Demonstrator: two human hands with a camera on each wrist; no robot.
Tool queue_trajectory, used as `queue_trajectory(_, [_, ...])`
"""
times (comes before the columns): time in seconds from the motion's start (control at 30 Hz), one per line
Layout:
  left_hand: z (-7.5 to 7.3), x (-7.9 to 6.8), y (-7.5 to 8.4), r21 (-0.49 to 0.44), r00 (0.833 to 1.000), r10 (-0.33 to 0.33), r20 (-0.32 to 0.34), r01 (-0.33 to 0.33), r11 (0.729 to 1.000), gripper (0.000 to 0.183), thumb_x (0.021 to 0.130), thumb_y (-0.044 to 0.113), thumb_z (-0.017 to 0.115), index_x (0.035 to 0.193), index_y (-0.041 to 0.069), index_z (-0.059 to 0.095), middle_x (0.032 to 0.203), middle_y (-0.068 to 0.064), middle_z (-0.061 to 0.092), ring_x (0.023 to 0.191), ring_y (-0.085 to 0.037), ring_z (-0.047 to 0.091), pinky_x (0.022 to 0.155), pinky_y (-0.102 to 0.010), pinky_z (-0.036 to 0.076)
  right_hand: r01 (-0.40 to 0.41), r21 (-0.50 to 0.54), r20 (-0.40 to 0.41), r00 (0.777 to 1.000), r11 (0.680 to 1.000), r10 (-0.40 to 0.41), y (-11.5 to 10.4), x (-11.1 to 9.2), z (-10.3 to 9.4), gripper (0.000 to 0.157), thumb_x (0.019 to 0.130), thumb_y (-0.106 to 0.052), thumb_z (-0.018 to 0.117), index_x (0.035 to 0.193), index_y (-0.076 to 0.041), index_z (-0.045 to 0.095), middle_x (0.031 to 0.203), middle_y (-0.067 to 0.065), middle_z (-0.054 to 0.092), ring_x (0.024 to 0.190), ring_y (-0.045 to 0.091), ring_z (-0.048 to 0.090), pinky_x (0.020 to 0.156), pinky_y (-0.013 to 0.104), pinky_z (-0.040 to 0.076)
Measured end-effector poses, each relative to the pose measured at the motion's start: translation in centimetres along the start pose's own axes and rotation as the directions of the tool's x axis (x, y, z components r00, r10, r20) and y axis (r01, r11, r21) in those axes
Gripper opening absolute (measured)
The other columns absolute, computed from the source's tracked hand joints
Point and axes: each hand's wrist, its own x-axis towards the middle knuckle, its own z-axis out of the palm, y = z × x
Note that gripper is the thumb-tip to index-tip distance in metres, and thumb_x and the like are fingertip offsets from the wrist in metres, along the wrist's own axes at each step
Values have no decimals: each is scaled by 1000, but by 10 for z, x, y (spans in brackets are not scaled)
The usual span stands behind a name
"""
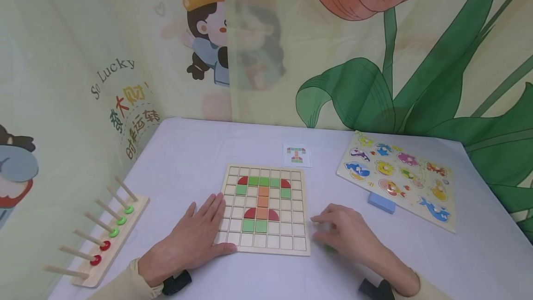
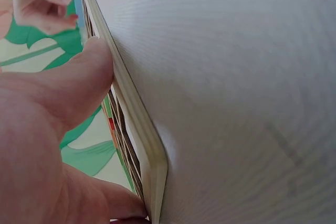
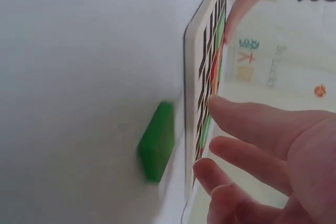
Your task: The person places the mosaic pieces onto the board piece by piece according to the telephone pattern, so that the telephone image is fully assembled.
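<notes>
A wooden grid board [image 1: 272, 243] lies on the table with green, red and orange pieces set in its squares in a T-like pattern. My left hand [image 1: 192, 230] rests at the board's left side, fingers extended along the edge and thumb at the near-left corner. Just off the right edge hovers my right hand [image 1: 347, 230], fingers loosely bent and apart with nothing between them. A green block [image 3: 156, 142] shows blurred beside the board in the right wrist view. In the head view that hand mostly hides it.
Behind the board lies a pattern card [image 1: 297, 155]. On the left stands a wooden peg rack [image 1: 93, 274] with green and red rings. An animal puzzle board [image 1: 399, 175] lies at right, propped over a blue block [image 1: 381, 203]. Printed curtains [image 1: 266, 101] border the table.
</notes>
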Motion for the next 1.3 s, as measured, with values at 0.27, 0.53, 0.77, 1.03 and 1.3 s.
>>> queue_trajectory(0.27, [0,0,1,1,1000,1,-1,-1,1000,109,88,70,64,158,-6,30,169,-22,24,158,-40,23,119,-71,23,-41,-47,-2,999,998,41,28,-19,-1,37,70,-21,94,105,-27,82,93,-15,68,86,5,57,79,27,55])
queue_trajectory(0.53, [1,-2,-1,-9,1000,13,-5,-13,1000,108,89,70,62,158,-6,30,169,-23,24,158,-40,23,119,-70,24,53,-63,13,999,997,-52,34,-25,4,33,74,-19,92,103,-30,82,91,-20,65,86,2,56,80,23,53])
queue_trajectory(0.77, [0,-2,-1,-5,1000,18,-9,-18,1000,107,89,69,63,158,-6,30,169,-23,24,158,-40,23,119,-70,24,-1,-21,1,1000,1000,1,33,-25,7,31,74,-16,91,101,-28,82,91,-17,66,82,3,56,75,20,52])
queue_trajectory(1.03, [0,-1,-1,3,1000,16,-8,-16,1000,107,89,69,63,158,-6,30,169,-23,24,158,-39,23,119,-70,24,-42,13,-7,999,999,42,33,-25,8,30,77,-14,89,103,-26,82,92,-15,67,80,7,52,68,20,46])
queue_trajectory(1.3, [0,-1,-1,-4,1000,12,-6,-12,1000,108,88,70,64,158,-6,30,169,-23,25,158,-39,23,119,-70,24,5,2,-30,1000,1000,-5,26,-26,5,30,78,-18,89,106,-25,82,91,-17,66,78,6,52,67,19,45])
